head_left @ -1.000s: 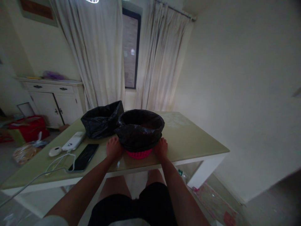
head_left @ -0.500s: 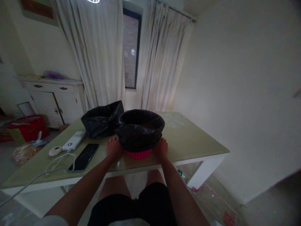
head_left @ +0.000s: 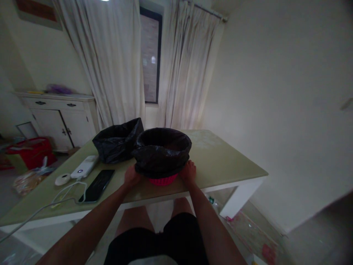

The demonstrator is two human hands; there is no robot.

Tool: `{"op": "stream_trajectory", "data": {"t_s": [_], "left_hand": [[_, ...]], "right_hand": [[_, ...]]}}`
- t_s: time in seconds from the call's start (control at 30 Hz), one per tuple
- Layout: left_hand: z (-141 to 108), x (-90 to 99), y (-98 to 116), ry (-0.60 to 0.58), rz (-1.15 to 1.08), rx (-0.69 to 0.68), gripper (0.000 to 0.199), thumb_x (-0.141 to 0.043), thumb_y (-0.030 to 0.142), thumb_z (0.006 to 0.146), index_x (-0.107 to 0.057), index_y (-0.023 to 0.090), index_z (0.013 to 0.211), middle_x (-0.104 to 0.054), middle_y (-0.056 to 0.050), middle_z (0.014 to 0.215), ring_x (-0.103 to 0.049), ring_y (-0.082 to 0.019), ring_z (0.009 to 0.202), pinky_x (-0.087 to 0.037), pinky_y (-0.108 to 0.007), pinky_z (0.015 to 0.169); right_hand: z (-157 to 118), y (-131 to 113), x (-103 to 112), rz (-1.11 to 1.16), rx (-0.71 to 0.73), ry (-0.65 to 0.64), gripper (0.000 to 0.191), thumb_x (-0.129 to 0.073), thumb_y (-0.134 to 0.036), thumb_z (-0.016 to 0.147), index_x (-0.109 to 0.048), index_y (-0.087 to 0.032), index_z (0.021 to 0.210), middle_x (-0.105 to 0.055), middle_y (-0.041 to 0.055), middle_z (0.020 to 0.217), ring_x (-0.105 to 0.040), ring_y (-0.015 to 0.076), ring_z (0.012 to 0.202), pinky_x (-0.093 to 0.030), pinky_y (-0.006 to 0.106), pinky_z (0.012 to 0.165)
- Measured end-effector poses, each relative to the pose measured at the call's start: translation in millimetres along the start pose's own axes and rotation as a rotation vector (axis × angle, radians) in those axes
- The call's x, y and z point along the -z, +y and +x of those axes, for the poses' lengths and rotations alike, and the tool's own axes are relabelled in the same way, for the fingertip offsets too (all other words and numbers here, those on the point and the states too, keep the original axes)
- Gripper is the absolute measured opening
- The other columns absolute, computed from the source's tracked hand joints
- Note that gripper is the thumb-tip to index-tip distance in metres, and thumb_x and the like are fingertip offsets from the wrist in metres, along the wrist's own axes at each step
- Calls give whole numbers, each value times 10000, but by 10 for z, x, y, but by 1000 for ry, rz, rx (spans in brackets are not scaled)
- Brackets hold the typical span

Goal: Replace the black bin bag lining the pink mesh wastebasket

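Observation:
A pink perforated basket [head_left: 163, 181] stands near the table's front edge, lined with a black plastic bag [head_left: 162, 159] folded out over its rim. Inside the bag the contents are too dark to make out. At the basket's left side is my left hand [head_left: 132, 176], its fingers hidden behind the bag's overhang. My right hand [head_left: 189, 173] rests on the table against the right side, its fingers folded in and nothing visible in them. Just left of this basket sits a second open black bag [head_left: 117, 144]; whatever supports it is hidden.
On the table [head_left: 220, 158] to the left lie a phone [head_left: 97, 186], a white power bank [head_left: 84, 167], a small round white object [head_left: 63, 179] and a cable [head_left: 70, 198]. A white cabinet [head_left: 59, 123] and a red bag [head_left: 33, 152] stand beyond the table.
My left hand has turned inward against the basket, and its fingertips have gone out of sight under the bag. The right hand and the basket have hardly moved; the view has shifted slightly.

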State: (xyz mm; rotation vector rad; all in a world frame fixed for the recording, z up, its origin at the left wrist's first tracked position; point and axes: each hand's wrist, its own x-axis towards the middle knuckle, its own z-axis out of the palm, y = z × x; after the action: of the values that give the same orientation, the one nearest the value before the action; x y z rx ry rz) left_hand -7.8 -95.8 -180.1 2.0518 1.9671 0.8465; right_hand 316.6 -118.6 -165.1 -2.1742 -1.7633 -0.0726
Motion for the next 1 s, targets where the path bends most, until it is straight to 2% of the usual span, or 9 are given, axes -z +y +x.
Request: {"op": "stream_trajectory", "data": {"t_s": [0.2,0.3,0.37,0.53,0.7,0.8,0.87,0.93,1.0], "left_hand": [[-212,2,59,2,-219,24,303,-427,311,951,-666,242,778,-804,-124,903,-777,-325,955,-621,-385,799],[-412,43,78,-77,-341,9,533,-317,542,999,-548,278,598,-692,-102,653,-712,-300,725,-570,-381,659],[-514,114,91,-92,-427,4,668,-273,752,970,-544,279,583,-663,-100,618,-669,-287,661,-538,-390,634],[-608,372,223,52,-615,-46,810,-300,993,874,-559,265,632,-688,-79,670,-632,-257,681,-533,-376,661],[-695,608,458,285,-738,-191,651,-334,759,1051,-511,266,666,-612,-44,657,-577,-227,687,-527,-359,683],[-733,799,629,672,-720,-293,439,-412,578,1103,-572,250,857,-622,-45,854,-615,-227,829,-549,-361,786],[-714,951,759,850,-596,-395,379,-506,584,1079,-628,226,1097,-676,-107,1118,-671,-273,1073,-569,-425,975],[-666,1080,892,784,-403,-541,495,-562,587,1068,-613,203,1375,-673,-179,1403,-629,-335,1364,-480,-518,1187],[-619,1142,1004,581,-244,-662,493,-576,528,1088,-621,225,1475,-689,-165,1491,-572,-347,1496,-350,-557,1296]], "right_hand": [[17,33,-26,74,25,23,341,-571,-320,1081,-710,-154,1345,-713,203,1351,-641,331,1284,-437,378,1015],[-7,87,-59,167,45,81,279,-557,-299,1054,-714,-163,1242,-729,184,1279,-659,316,1236,-445,364,1007],[-32,129,-94,280,58,144,240,-523,-304,1036,-694,-180,1149,-736,166,1197,-675,298,1161,-461,356,976],[-93,126,-174,718,26,309,361,-462,-483,1011,-622,-198,1167,-720,78,989,-662,243,899,-487,330,811],[-112,-27,-12,1119,-77,492,760,-422,-651,1054,-460,-110,1586,-701,33,921,-644,223,794,-504,330,754],[-119,-93,278,1212,1,596,820,-483,-631,1074,-339,-153,1725,-740,117,1191,-704,228,1004,-563,378,921],[-149,-119,492,1185,103,617,695,-494,-604,1095,-493,-191,1653,-717,170,1391,-694,249,1217,-550,419,1054],[-208,-134,660,1130,196,621,566,-506,-583,1107,-664,-199,1491,-706,181,1470,-661,268,1334,-527,441,1121],[-290,-132,744,1103,238,631,497,-514,-570,1111,-752,-198,1340,-751,166,1390,-677,272,1303,-531,447,1118]]}}
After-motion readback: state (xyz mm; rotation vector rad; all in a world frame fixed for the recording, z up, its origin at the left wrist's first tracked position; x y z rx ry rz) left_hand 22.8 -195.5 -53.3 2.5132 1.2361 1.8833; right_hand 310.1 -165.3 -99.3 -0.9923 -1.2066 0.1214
